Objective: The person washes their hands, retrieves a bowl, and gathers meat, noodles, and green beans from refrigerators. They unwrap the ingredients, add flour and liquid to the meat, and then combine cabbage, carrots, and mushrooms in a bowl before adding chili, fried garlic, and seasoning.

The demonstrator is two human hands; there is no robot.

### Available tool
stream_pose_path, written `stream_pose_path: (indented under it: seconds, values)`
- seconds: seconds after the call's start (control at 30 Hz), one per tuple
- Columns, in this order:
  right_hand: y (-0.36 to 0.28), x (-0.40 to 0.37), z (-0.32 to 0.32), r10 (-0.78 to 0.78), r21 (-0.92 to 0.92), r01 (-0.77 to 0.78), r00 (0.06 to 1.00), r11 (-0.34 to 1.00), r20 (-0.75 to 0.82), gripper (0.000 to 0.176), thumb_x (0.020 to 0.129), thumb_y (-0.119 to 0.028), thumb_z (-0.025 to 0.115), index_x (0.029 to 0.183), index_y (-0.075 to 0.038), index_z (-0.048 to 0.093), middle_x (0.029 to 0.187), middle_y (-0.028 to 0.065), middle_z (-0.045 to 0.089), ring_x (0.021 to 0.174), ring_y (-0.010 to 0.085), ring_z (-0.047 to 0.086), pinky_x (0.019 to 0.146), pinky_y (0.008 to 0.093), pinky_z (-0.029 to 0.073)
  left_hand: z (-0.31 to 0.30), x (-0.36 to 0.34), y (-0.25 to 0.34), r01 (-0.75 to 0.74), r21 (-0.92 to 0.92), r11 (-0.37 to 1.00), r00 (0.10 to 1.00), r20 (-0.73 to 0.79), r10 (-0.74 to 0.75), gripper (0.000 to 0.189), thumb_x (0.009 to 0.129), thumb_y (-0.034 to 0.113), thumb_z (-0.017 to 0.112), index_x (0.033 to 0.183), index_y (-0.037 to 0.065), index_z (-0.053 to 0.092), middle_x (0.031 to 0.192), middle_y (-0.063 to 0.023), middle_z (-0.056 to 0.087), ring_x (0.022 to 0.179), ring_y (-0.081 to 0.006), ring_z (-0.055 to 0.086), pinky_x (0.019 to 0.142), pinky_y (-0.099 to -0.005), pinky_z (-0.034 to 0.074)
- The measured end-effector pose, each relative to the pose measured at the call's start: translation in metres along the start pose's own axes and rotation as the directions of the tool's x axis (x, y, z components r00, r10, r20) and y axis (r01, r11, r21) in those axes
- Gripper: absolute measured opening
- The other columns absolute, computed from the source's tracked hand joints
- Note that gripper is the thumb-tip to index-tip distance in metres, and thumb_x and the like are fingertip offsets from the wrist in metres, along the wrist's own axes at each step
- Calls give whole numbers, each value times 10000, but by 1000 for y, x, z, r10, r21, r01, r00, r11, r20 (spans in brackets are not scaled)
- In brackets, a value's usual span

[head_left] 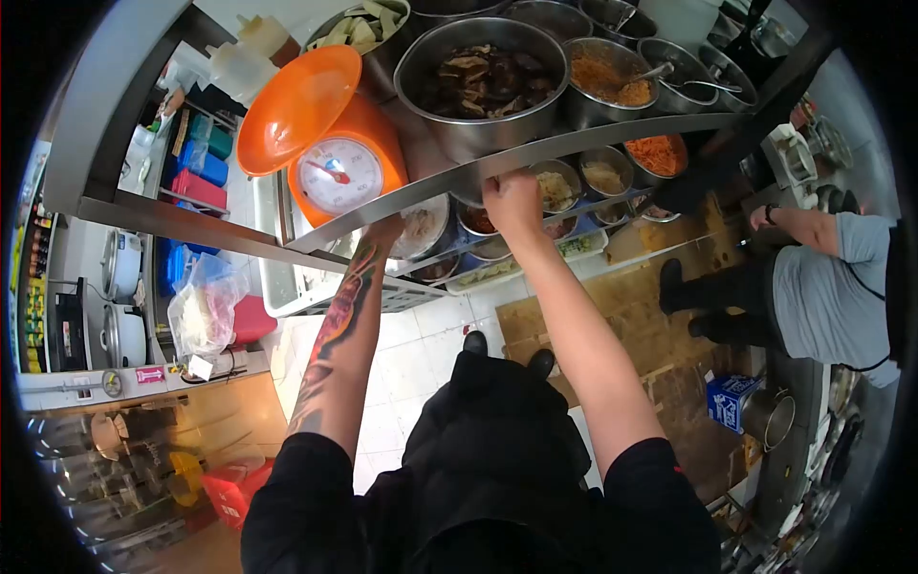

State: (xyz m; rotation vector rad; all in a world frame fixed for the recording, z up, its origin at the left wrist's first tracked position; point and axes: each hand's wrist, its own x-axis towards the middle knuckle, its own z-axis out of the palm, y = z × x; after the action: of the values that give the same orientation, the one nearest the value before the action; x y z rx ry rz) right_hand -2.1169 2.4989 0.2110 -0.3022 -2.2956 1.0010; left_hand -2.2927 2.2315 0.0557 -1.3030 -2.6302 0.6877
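Observation:
Both arms reach forward under a raised steel shelf. My left hand is mostly hidden behind the shelf's edge, beside a container of pale shredded food; its fingers do not show. My right hand is closed just below the shelf's edge, near a steel bowl of pale yellowish pieces. What it holds, if anything, is hidden. Above my left hand, an orange dial scale with a tilted orange pan stands on the shelf. A large steel pot of dark brown pieces is next to it.
More steel bowls, one of orange shreds, line the lower level. A bowl with a spoon sits above. A co-worker in a grey shirt stands at right. A blue box and a plastic bag lie at the sides.

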Motion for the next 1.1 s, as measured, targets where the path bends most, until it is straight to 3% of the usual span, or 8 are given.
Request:
stream_pose_path:
  seconds: [0.07, 0.2, 0.27, 0.6, 0.67, 0.73, 0.97, 1.1]
  values:
    - [0, -16, -24, -87, 88, 102, 983, 991, -164, 138, 787, -39, 601, 911, 21, 613, 1037, 223, 642, 921, 438, 610, 776, 486, 517, -64, -3, 5, 366, -537, 760, 920, 87, -382, 334, 833, 192, 667, 1148, 82, 673, 1067, -180, 683, 1082, -375, 621, 956, -455, 469]
    - [20, -51, -63, 84, 130, -70, 990, 989, -110, 83, 781, -20, 585, 823, 40, 548, 978, 241, 609, 840, 441, 587, 719, 469, 476, -124, 1, 13, 376, -609, 698, 924, 192, -331, 413, 795, 234, 715, 1178, 85, 678, 1174, -184, 670, 1132, -372, 608, 990, -447, 457]
    - [28, -65, -66, 127, 221, -95, 983, 971, -134, 113, 770, -11, 590, 771, 37, 488, 856, 217, 558, 741, 430, 536, 649, 463, 432, -129, -6, 21, 294, -839, 458, 956, 260, -139, 519, 729, 262, 771, 1201, 68, 673, 1220, -196, 658, 1153, -368, 604, 1011, -433, 452]
    - [58, -118, -72, 345, 382, -310, 938, 871, -25, 184, 766, 11, 588, 687, 28, 421, 671, 144, 453, 568, 312, 481, 540, 407, 391, -129, -11, 19, 281, -815, 507, 958, 272, -94, 500, 766, 98, 709, 1260, 114, 631, 1248, -194, 596, 1167, -356, 574, 1009, -408, 452]
    - [46, -128, -72, 388, 405, -360, 922, 841, 12, 182, 779, 13, 585, 688, 25, 428, 663, 125, 462, 531, 273, 506, 510, 392, 408, -115, -9, 34, 157, -693, 704, 984, 172, -50, 500, 736, 62, 722, 1230, 95, 650, 1297, -197, 601, 1134, -339, 616, 968, -399, 486]
    - [30, -135, -72, 534, 516, -533, 830, 671, 163, 194, 814, 9, 583, 689, 15, 434, 647, 74, 467, 477, 191, 553, 428, 353, 441, -104, -5, 30, 152, -692, 706, 987, 142, -74, 490, 742, 89, 727, 1225, 81, 649, 1243, -190, 626, 1130, -349, 612, 966, -411, 483]
    - [9, -161, -47, 656, 545, -707, 676, 450, 335, 72, 845, -6, 571, 880, 40, 614, 638, 74, 586, 478, 184, 649, 406, 320, 526, -126, -15, 11, 187, -914, 360, 968, 109, -227, 349, 856, 34, 622, 1204, 43, 622, 1165, -122, 651, 1150, -256, 590, 1009, -349, 432]
    - [0, -172, -26, 699, 601, -674, 669, 430, 252, 59, 851, -13, 570, 863, 38, 598, 634, 79, 592, 479, 186, 646, 405, 323, 524, -209, -44, 62, 6, -994, 106, 998, 12, 60, 398, 861, 5, 602, 1256, 56, 598, 1193, -141, 640, 1152, -279, 584, 993, -358, 447]
